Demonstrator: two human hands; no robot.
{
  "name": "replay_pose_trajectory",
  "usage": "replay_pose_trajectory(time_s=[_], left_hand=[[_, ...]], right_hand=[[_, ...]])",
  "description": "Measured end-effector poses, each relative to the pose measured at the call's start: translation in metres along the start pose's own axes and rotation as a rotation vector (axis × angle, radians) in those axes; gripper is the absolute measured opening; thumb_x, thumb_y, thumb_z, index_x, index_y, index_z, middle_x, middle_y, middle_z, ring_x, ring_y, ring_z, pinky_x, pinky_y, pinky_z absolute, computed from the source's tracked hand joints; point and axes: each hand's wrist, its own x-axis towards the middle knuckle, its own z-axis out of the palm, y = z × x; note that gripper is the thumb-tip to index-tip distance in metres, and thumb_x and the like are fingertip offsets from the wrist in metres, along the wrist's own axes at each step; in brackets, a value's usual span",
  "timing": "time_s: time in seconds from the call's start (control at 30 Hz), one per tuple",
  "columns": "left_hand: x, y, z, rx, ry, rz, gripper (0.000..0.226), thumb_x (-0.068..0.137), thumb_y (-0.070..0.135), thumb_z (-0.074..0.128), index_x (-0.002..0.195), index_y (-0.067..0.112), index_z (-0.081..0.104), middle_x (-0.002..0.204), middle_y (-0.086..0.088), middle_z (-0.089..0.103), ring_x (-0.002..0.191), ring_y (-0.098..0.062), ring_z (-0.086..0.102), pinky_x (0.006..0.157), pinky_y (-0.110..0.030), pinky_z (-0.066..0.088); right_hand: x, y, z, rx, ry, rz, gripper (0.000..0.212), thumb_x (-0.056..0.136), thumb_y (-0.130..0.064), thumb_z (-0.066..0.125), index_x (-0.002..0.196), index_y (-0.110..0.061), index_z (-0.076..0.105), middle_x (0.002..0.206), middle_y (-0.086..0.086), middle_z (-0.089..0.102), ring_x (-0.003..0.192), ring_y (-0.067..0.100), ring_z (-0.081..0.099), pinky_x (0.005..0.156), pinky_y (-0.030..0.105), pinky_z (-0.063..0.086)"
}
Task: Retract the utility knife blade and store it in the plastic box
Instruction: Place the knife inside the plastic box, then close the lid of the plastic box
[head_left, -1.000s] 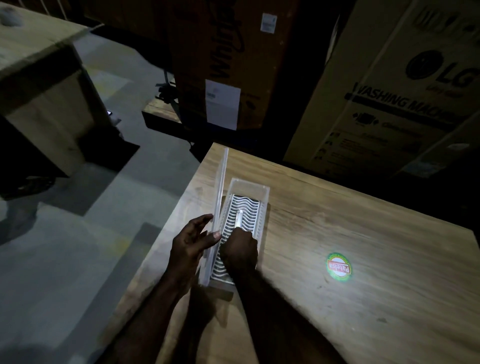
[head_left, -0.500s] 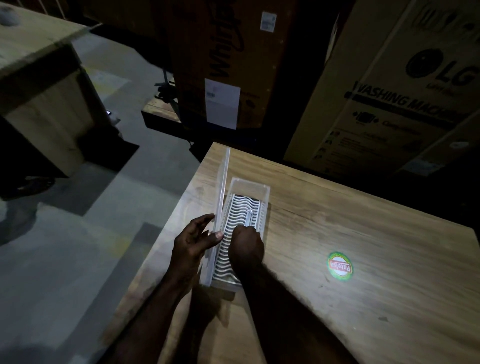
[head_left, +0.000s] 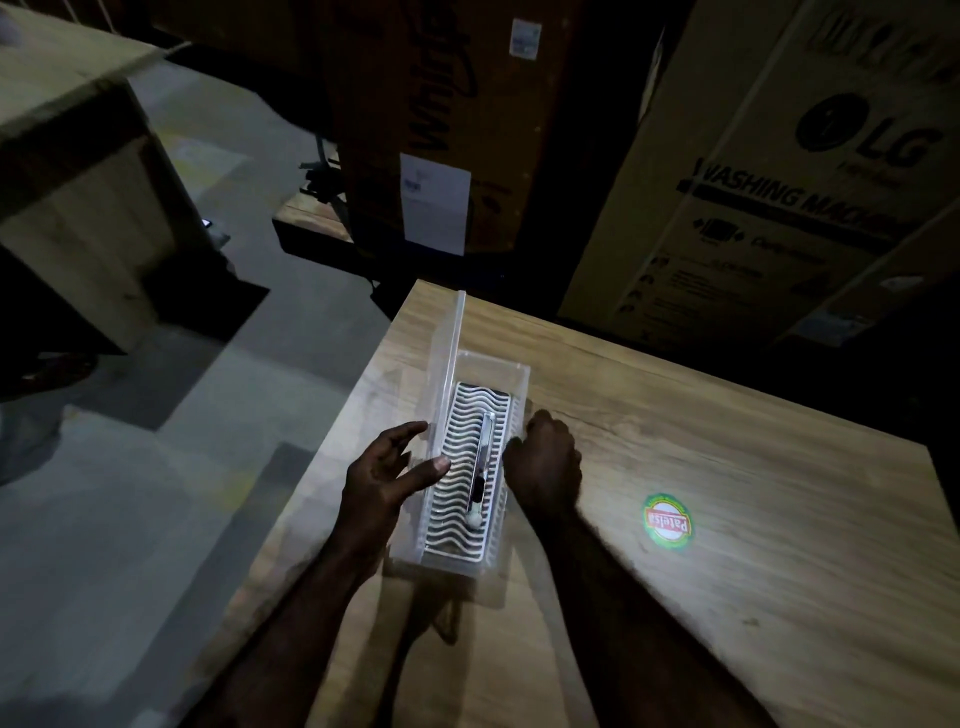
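Observation:
A clear plastic box (head_left: 511, 374) with a wavy-patterned bottom stands on the wooden table (head_left: 727, 519), its lid (head_left: 451, 348) raised upright along the left side. The slim utility knife (head_left: 480, 467) lies lengthwise inside the box, untouched by either hand. My left hand (head_left: 387, 478) rests against the box's left wall and lid, fingers apart, thumb over the rim. My right hand (head_left: 545, 467) sits just outside the right wall with its fingers curled and nothing in it. Whether the blade is retracted cannot be seen.
A round green and red sticker (head_left: 667, 521) lies on the table to the right. Large cardboard appliance boxes (head_left: 769, 171) stand behind the table. The table's left edge drops to grey floor (head_left: 156, 493). Another wooden table (head_left: 78, 171) stands far left.
My right hand has let go of the knife and moved out of the box to its right side. The knife now lies in the box. My left hand stays at the lid.

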Motion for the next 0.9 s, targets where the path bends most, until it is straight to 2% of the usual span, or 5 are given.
replay_pose_trajectory(time_s=[0.2, 0.4, 0.67, 0.77, 0.9], left_hand=[[-0.005, 0.003, 0.008, 0.186, 0.026, 0.029, 0.065, 0.055, 0.042, 0.087, 0.115, 0.033, 0.063, 0.130, 0.008, 0.060, 0.129, -0.018, 0.046, 0.099, -0.035, 0.042], [-0.009, -0.009, 0.034, 0.567, 0.092, 0.180, 0.067, 0.055, 0.040, 0.088, 0.115, 0.028, 0.061, 0.134, 0.007, 0.057, 0.123, -0.005, 0.048, 0.099, -0.022, 0.037], [-0.008, -0.045, 0.061, 1.008, 0.171, 0.185, 0.083, 0.062, 0.058, 0.070, 0.134, 0.025, 0.046, 0.154, -0.006, 0.035, 0.142, -0.036, 0.022, 0.111, -0.051, 0.025], [-0.009, -0.048, 0.066, 1.124, 0.200, 0.227, 0.077, 0.061, 0.057, 0.064, 0.127, 0.020, 0.051, 0.147, -0.012, 0.044, 0.134, -0.043, 0.033, 0.102, -0.054, 0.035], [-0.007, -0.051, 0.070, 1.215, 0.214, 0.214, 0.074, 0.062, 0.060, 0.056, 0.122, 0.018, 0.055, 0.142, -0.014, 0.050, 0.128, -0.047, 0.042, 0.096, -0.056, 0.043]], right_hand=[[0.004, 0.016, 0.006, 0.326, -0.125, 0.205, 0.014, 0.074, -0.031, 0.067, 0.083, -0.020, 0.067, 0.091, 0.014, 0.076, 0.091, 0.034, 0.070, 0.082, 0.034, 0.056], [0.015, 0.035, 0.018, 0.554, -0.206, 0.256, 0.007, 0.061, -0.020, 0.065, 0.066, -0.024, 0.067, 0.064, 0.011, 0.075, 0.058, 0.028, 0.074, 0.067, 0.051, 0.063], [0.002, 0.036, 0.008, 0.776, -0.218, 0.295, 0.021, 0.078, -0.028, 0.060, 0.071, -0.012, 0.072, 0.071, 0.019, 0.074, 0.057, 0.031, 0.069, 0.069, 0.053, 0.060], [0.000, 0.036, 0.008, 0.718, -0.187, 0.244, 0.021, 0.078, -0.036, 0.067, 0.064, -0.022, 0.073, 0.067, 0.008, 0.076, 0.060, 0.029, 0.074, 0.071, 0.046, 0.063], [-0.001, 0.038, 0.010, 0.656, -0.187, 0.208, 0.011, 0.077, -0.022, 0.072, 0.071, -0.030, 0.069, 0.068, 0.000, 0.076, 0.062, 0.022, 0.075, 0.072, 0.047, 0.063]])
